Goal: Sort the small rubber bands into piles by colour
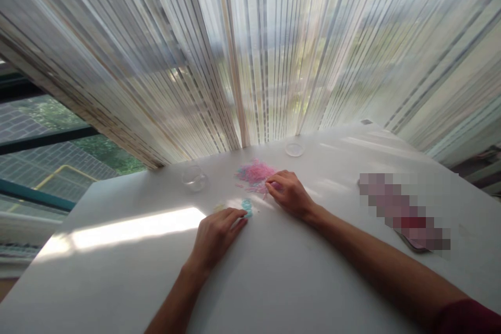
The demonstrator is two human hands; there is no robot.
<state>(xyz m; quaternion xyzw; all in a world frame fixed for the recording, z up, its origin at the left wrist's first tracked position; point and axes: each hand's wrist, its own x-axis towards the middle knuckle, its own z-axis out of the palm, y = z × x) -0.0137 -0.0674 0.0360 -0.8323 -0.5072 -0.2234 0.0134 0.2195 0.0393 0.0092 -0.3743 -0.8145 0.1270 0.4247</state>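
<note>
A block of pixelation hides most of a flat object [420,244] on the right of a white table [274,282], so what it is cannot be told. The right forearm runs out of frame at a dark red sleeve [472,317]. The right hand [289,193] covers one edge of a loose pink pile [256,171] at mid-table; its thumb and forefinger look close together, but whether they grip a piece is unclear. The left hand [221,232] has its fingertips at a small blue cluster [247,203], grip also unclear, and partly blocks some pale yellow bits [219,207]. Behind stand a clear cup [194,180], a clear round lid [294,150] and a striped sheer curtain [250,62]
</note>
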